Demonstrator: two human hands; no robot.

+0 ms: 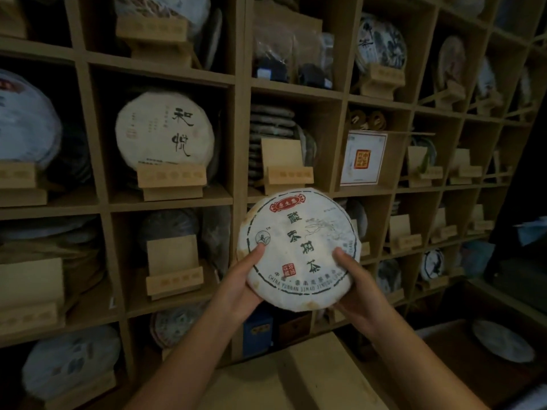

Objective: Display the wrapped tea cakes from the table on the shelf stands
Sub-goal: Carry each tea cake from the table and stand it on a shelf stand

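Carrying a tea cake to the shelf

Left hand (pixel 236 287) and right hand (pixel 359 287) grip the wrapped tea cake (pixel 299 250); next, seat it upright on the empty stand (pixel 288 170) at 12 o'clock.

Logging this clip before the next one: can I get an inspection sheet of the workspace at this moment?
Surface: wooden table below the shelf, bare part in view.
Job's things: wrapped tea cake held up before the shelf; empty stand above it; empty stand to its left.
Clutter: stacked cakes; blue box.
Grippers: left hand and right hand grip the cake's lower edge.
Cables: nothing seen.
Surroundings: wooden grid shelf; displayed cake.
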